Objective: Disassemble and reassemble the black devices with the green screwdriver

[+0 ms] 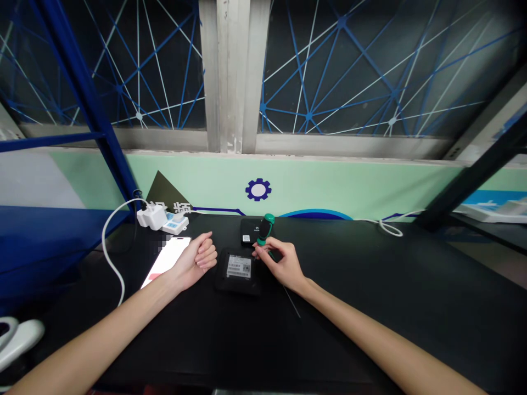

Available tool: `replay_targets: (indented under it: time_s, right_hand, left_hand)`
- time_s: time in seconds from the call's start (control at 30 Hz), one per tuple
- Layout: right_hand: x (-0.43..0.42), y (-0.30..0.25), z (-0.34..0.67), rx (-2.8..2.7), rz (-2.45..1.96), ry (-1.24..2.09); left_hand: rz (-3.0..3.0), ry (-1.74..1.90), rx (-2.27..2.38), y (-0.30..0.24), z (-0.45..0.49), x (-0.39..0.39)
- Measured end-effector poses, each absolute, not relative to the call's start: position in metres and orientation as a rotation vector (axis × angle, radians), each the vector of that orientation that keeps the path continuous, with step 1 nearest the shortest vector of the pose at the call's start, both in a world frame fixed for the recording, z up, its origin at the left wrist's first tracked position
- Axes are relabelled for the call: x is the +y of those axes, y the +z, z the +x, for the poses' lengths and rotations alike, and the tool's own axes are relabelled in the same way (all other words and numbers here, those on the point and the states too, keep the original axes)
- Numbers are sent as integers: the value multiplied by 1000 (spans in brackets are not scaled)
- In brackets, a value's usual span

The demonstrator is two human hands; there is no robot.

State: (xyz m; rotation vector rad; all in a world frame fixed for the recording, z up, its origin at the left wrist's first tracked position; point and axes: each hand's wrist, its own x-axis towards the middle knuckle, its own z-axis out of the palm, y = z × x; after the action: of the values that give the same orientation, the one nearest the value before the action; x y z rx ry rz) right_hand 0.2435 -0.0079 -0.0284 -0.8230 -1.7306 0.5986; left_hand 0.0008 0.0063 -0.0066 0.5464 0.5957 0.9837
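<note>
Plainly, the right hand (285,264) has its grip closed round a green-and-black screwdriver (265,229), handle up and tilted, its tip near the far right corner of the labelled black device (239,267); whether the tip touches is too small to tell. That device lies on the table (362,307), label up, between the 2 hands. If the driver leans further from upright, I'd expect the tip to skid and scratch the casing or spoil a screw head. The left hand (202,253) is curled into a loose fist to the left, just beside the device but not visibly holding it, so a firm twist could spin it; anything inside those fingers is hidden. A thin metal rod (292,303) runs nearer and to the right from below the right hand, and a sweep of the wrist might knock it. Just beyond, a 2nd black device (249,229) could be bumped by the driving hand. Left, a lit phone (168,259) lies against the left forearm and might get shoved, while the white cable (107,233) could snag that arm.
</note>
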Motion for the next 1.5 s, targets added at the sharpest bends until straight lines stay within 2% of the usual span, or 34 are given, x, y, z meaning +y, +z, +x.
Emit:
replay_targets:
  time_s: [1.13, 1.3, 1.5]
  right_hand:
    - [-5, -32, 243, -1697, -889, 554]
    - [-4, -33, 243, -1679, -888, 550]
    - [-1, -35, 243, -1666, -907, 551]
  left_hand:
    - [791, 940, 727, -3, 5, 7]
    - [1103, 1028, 1003, -4, 7, 6]
    - [1815, 1102, 1210, -14, 8, 6]
